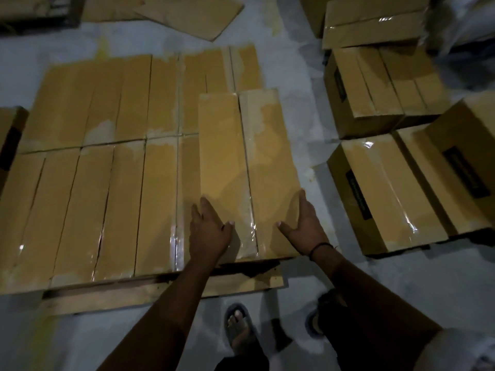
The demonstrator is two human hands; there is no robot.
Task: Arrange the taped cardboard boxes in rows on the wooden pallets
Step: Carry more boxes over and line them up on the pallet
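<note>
Brown taped box (241, 162) is sitting high at the wooden pallet's (134, 290) right end, beside the packed rows (93, 196). Left hand (209, 231) and right hand (302, 226) are flanking it, fingers straight, palms pressing its sides. Uneven pressure is risking a slip, leaving it skewed or overhanging the pallet's edge.

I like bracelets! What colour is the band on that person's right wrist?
Black. The thin wristband shows best in the head view.
</note>
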